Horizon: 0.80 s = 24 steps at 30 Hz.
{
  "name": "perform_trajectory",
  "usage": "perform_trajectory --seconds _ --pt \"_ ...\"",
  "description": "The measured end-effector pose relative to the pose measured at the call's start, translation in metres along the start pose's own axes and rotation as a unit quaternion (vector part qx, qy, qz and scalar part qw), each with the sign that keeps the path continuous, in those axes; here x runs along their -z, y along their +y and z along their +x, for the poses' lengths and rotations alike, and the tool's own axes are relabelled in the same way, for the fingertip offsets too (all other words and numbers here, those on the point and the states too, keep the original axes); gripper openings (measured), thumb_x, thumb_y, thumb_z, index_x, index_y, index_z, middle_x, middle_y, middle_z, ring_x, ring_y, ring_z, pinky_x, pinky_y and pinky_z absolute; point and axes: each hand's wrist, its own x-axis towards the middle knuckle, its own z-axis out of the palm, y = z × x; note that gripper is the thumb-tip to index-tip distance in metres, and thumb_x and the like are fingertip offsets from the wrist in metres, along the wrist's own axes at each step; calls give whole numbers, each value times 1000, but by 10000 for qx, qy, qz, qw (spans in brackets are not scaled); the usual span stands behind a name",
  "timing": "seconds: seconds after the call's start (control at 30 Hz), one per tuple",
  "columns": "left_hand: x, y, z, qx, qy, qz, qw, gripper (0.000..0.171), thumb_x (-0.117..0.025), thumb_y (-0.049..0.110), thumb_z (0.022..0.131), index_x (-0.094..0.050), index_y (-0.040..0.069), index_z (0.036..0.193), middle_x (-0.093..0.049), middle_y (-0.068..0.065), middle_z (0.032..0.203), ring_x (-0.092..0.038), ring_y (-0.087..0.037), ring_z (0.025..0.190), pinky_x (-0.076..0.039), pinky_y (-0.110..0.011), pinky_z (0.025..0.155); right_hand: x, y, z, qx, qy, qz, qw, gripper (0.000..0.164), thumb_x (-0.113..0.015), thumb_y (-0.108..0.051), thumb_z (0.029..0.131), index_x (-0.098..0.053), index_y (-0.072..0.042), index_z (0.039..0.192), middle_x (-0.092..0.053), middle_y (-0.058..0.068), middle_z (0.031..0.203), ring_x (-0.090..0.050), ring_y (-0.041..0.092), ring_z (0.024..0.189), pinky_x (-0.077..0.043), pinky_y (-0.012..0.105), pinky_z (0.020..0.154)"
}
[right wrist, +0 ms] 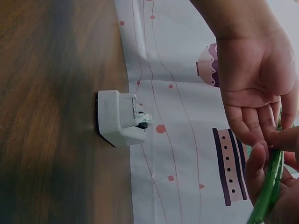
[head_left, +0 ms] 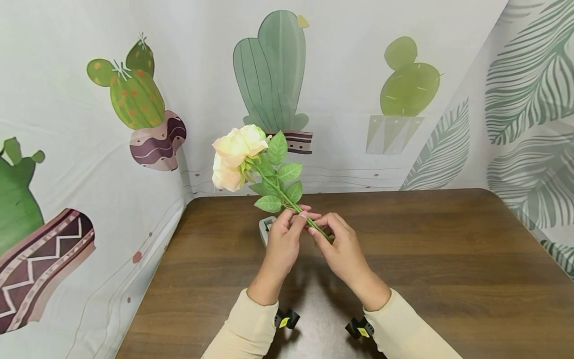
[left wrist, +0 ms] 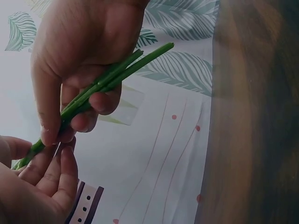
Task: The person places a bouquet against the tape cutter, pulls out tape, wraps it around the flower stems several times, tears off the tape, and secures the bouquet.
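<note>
Pale peach roses (head_left: pixel 237 152) with green leaves (head_left: pixel 289 172) tilt up to the left above the table in the head view. My left hand (head_left: pixel 283 237) pinches their green stems between thumb and fingers just below the leaves. Lower down, my right hand (head_left: pixel 341 247) holds the same stems with its thumb and curled fingers. In the left wrist view, the bare stem ends (left wrist: pixel 156 53) stick out past my right hand (left wrist: pixel 88 56), side by side. The right wrist view has my left hand (right wrist: pixel 254 84) palm toward the camera, its fingertips at the stems (right wrist: pixel 268 191).
A white tape dispenser (right wrist: pixel 112 119) with a small roll stands on the brown wooden table (head_left: pixel 426 259), partly hidden behind my left hand in the head view. A cloth printed with cacti and leaves (head_left: pixel 341 89) hangs behind the table and along its left side.
</note>
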Motion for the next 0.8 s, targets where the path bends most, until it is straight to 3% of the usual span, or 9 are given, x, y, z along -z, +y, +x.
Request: perform_trajectory --seconds 0.13,0.33,0.57,0.8 --pt "1 2 -1 13 -66 119 9999 25 -52 17 106 -58 -1 123 -76 -18 110 -71 -18 101 -56 -27 83 1 0 1 -11 13 -171 9999 11 -74 -11 92 -64 -11 95 -65 2 92 -60 11 77 -50 24 65" --pt "3 2 -1 -75 -85 454 9989 25 -56 22 105 -62 4 121 -77 -14 108 -68 -16 109 -55 -22 83 1 -1 1 -105 -12 -221 9997 12 -75 -10 91 -63 -12 94 -64 2 92 -61 10 78 -50 24 64" --pt "1 1 0 -124 72 707 9974 21 -58 22 104 -69 10 116 -77 -5 110 -62 -15 123 -51 -22 97 -2 -1 -1 -473 -229 528 9972 10 -70 -10 95 -61 -7 97 -62 10 93 -66 14 65 -59 34 56" --pt "-1 1 0 -174 6 674 9976 19 -60 19 103 -72 8 112 -69 -3 131 -59 -17 127 -50 -26 100 -2 -3 -1 -863 -281 1023 9906 9 -67 -5 96 -58 -2 99 -60 16 93 -67 15 64 -61 39 57"
